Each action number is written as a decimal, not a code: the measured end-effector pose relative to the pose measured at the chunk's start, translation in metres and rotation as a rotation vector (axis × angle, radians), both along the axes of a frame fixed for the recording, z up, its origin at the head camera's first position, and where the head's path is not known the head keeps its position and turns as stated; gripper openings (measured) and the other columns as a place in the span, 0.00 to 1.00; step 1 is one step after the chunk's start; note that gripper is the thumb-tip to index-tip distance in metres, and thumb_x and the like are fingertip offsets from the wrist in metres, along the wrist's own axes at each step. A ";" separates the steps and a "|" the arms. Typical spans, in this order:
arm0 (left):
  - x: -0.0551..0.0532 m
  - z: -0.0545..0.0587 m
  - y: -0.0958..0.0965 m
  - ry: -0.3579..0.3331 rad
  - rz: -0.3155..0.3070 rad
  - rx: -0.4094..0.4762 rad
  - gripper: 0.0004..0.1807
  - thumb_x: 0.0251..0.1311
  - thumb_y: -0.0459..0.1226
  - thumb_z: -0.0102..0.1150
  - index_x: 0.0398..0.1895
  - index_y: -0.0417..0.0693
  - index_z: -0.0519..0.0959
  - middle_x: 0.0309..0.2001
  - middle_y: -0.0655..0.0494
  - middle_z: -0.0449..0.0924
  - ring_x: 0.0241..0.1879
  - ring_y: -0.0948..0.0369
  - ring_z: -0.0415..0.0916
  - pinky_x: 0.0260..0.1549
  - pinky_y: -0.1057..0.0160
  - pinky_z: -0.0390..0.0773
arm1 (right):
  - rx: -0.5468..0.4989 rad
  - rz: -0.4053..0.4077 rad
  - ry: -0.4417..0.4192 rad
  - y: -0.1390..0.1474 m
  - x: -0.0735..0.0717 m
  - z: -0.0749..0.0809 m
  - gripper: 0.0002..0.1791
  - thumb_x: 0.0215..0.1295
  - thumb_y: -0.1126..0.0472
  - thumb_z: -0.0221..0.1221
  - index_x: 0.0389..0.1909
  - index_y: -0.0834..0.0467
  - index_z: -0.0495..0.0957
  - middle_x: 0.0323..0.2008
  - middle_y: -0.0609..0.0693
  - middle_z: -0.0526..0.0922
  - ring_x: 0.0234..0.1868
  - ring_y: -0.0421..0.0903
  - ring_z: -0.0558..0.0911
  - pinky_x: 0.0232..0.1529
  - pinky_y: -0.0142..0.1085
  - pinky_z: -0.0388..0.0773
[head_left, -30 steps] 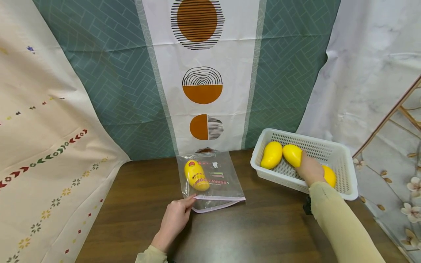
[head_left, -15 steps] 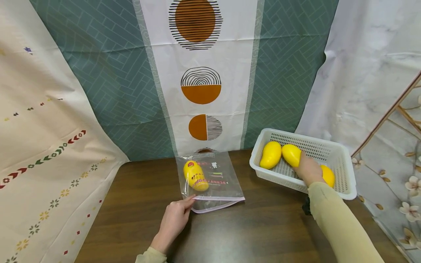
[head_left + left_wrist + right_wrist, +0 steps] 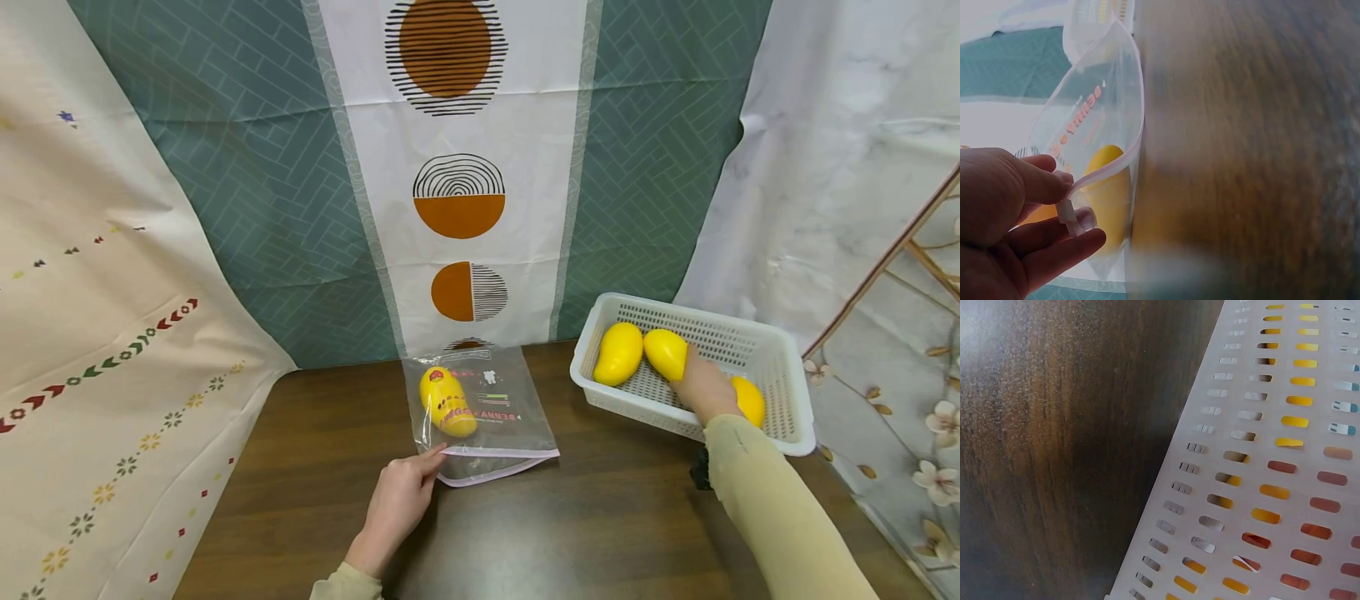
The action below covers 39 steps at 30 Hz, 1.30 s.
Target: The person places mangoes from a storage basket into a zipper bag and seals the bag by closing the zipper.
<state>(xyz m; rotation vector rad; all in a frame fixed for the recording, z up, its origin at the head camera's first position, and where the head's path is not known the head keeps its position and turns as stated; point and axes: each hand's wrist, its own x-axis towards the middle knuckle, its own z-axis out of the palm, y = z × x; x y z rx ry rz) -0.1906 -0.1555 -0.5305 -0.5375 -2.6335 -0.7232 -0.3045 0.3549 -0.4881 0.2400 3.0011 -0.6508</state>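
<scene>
My left hand [image 3: 401, 498] pinches the near left corner of a clear zip bag [image 3: 521, 423] lying on the table. In the left wrist view, thumb and fingers hold the bag's edge at a small white slider [image 3: 1066, 211], and its mouth gapes. One yellow mango [image 3: 441, 393] lies inside the bag. Over on the right, my right hand [image 3: 707, 388] reaches into a white plastic basket [image 3: 787, 392] and grips a mango [image 3: 664, 353]; its fingertips are hidden from above. Two other mangoes, a left one [image 3: 619, 354] and a right one [image 3: 749, 402], sit in the basket.
The dark wooden table [image 3: 570, 525] backs onto a patterned cloth [image 3: 480, 275]. A cream cloth [image 3: 150, 400] hangs at the left, a floral one [image 3: 885, 400] at the right. Through the slots of the basket wall [image 3: 1166, 512], yellow patches and skin show in the right wrist view.
The head view shifts very slightly. Both hands, the bag and the mangoes keep their places.
</scene>
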 end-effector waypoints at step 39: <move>0.000 0.003 0.002 -0.027 -0.014 -0.006 0.20 0.58 0.25 0.77 0.54 0.45 0.91 0.54 0.56 0.90 0.52 0.53 0.89 0.47 0.51 0.88 | -0.056 0.047 0.019 0.005 0.002 0.007 0.48 0.72 0.60 0.58 0.81 0.77 0.42 0.67 0.84 0.65 0.63 0.79 0.72 0.62 0.73 0.69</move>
